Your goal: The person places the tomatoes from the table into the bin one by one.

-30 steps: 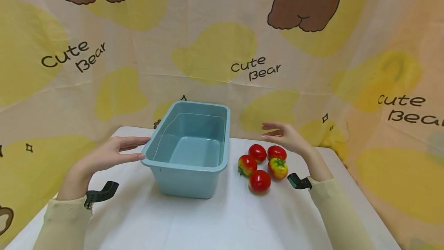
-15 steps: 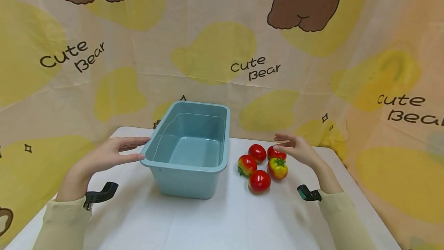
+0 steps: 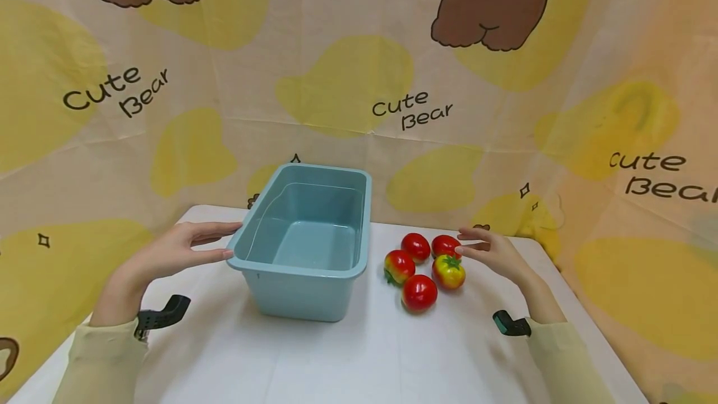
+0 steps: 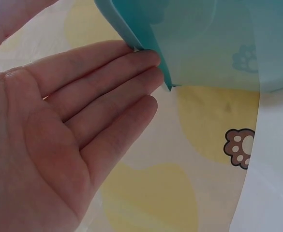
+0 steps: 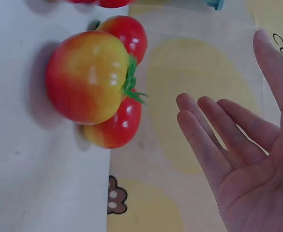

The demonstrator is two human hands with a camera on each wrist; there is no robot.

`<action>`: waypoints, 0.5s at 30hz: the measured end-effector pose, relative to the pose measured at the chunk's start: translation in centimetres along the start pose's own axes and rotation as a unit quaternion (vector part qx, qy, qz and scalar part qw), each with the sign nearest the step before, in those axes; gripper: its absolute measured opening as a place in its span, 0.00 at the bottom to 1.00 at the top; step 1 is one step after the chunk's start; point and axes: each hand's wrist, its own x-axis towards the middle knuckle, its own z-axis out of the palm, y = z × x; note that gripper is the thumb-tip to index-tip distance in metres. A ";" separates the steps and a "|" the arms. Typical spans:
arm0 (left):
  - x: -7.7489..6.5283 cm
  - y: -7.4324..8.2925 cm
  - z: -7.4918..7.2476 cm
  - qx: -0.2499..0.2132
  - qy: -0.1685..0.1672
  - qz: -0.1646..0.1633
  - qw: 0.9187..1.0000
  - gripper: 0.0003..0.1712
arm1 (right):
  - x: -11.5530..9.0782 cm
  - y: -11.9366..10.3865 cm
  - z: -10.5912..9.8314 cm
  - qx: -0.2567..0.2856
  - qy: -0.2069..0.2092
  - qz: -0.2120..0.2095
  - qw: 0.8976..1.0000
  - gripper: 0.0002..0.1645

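My left hand [image 3: 182,248] is at the left rim of a light blue plastic basin [image 3: 300,295], fingers extended and fingertips right at the edge. In the left wrist view its straight fingers [image 4: 110,99] meet the basin's rim. Several tomatoes lie in a cluster to the basin's right. One is yellow and red with a green stalk [image 3: 449,272]; a red tomato [image 3: 419,293] sits nearest the front. Beside the back right tomato [image 3: 443,245] hovers my right hand [image 3: 493,257], holding nothing. In the right wrist view its fingers are extended, apart from the yellow-red tomato [image 5: 85,77].
Everything stands on a white table [image 3: 359,360]. Close behind its back edge hangs a patterned cloth [image 3: 336,92] with bears and lettering. A black strap [image 3: 162,313] is on the left wrist and another black strap [image 3: 512,324] on the right.
My right hand has moved right and lower, from above the back tomatoes to their right side. The left hand, basin and tomatoes have stayed in place.
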 end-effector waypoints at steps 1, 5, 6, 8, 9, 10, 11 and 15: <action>0.0 0.0 0.0 0.000 0.000 0.001 1.000 0.31 | -0.1 0.2 0.0 -0.003 0.003 0.003 1.000 0.36; 0.0 0.0 0.0 -0.002 0.001 0.002 1.000 0.31 | -0.4 1.0 0.0 -0.005 0.004 0.015 1.000 0.37; 0.0 -0.1 0.0 -0.003 0.001 0.002 1.000 0.31 | -0.4 1.2 0.0 -0.005 0.004 0.020 1.000 0.37; 0.0 -0.1 0.0 -0.005 0.001 0.001 1.000 0.31 | -0.5 1.7 0.0 -0.003 0.003 0.024 1.000 0.37; 0.0 -0.1 0.0 -0.006 0.000 0.001 1.000 0.31 | -0.6 1.9 0.0 -0.003 0.003 0.028 1.000 0.37; 0.0 -0.1 0.0 -0.006 0.000 0.000 1.000 0.31 | -0.6 2.1 0.0 -0.007 0.003 0.034 0.999 0.37; 0.0 -0.1 0.0 -0.006 -0.001 0.000 1.000 0.31 | -0.7 2.4 0.1 -0.008 0.003 0.040 0.999 0.37; 0.0 -0.1 0.0 -0.003 -0.002 0.002 1.000 0.31 | -1.1 3.4 0.4 -0.020 -0.002 0.059 0.998 0.38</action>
